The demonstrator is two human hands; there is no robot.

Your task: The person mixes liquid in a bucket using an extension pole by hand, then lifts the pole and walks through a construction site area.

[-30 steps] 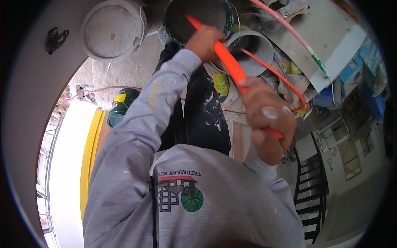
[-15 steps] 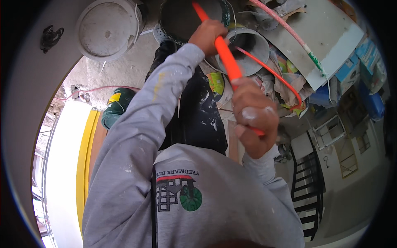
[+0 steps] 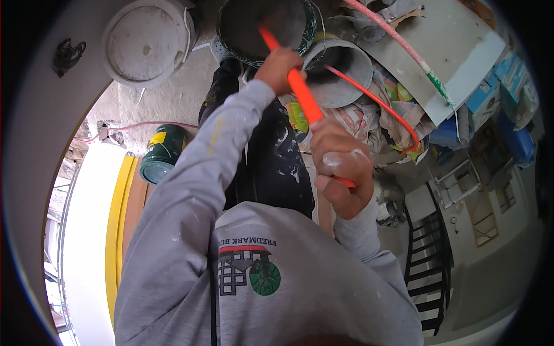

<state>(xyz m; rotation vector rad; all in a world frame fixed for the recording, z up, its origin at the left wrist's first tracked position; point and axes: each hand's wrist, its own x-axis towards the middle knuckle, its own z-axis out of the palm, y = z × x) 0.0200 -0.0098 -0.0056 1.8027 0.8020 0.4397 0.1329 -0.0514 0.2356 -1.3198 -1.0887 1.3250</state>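
Grip clamped on orange pole [image 3: 306,97]: left hand [image 3: 279,70] forward, right hand [image 3: 344,163] nearer body; tip at mouth of dark bucket [image 3: 311,32].

The pole [image 3: 306,98] is showing orange. The sweatshirt [image 3: 329,277] is showing grey with a red, green and black print [image 3: 265,279]. The trousers [image 3: 268,155] are showing white splashes [image 3: 295,173] on black.

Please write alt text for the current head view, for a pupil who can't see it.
A left hand and a right hand, both bare, grip an orange pole slanting into a dark green bucket. An open grey bucket is to its right, a lidded bucket to its left.
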